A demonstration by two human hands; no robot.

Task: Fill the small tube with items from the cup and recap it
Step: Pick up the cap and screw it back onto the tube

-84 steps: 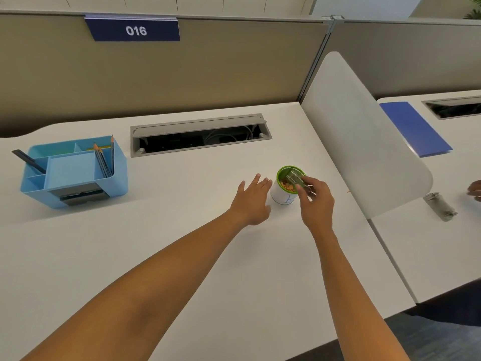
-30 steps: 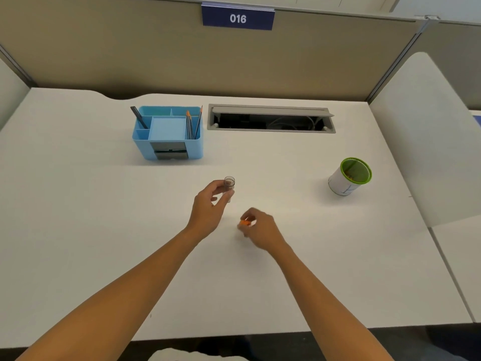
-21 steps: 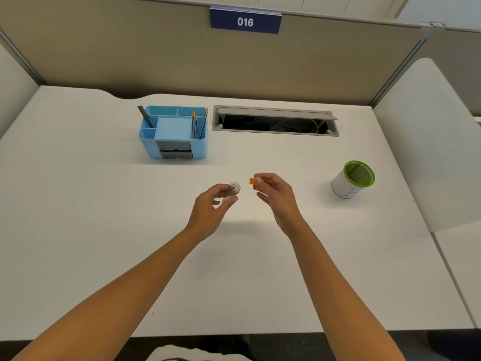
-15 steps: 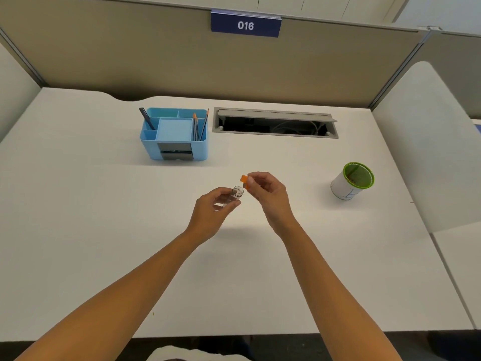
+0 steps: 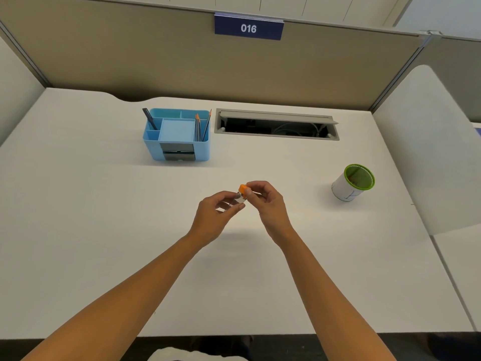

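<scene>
**Orange cap meets the tube above the middle of the desk**

The small tube [image 5: 240,199] is in the air at the centre of the frame, tilted, with its mouth toward the upper right. The left hand [image 5: 217,213] holds its clear body, the grip closed on it between thumb and fingers, probably to keep it steady for capping. The orange cap [image 5: 244,189] sits at the mouth of the tube, and the right hand [image 5: 265,200] has its grip closed on the cap from the right side. I cannot tell if the cap is already fully seated or only placed on. What is inside the tube is too small to see.

The cup [image 5: 352,183], white with a green rim, stands upright in the right part of the frame, well apart from both hands, so it is not in the way of the closing.

The desk [image 5: 104,230] is bare around the hands, so there is free room on every side. The blue organizer [image 5: 177,135] with pencils stands in the upper middle-left, and the cable slot [image 5: 277,124] lies beside it to the right, both far from the hands. The near edge of the desk is at the bottom of the frame, under the forearms.
</scene>
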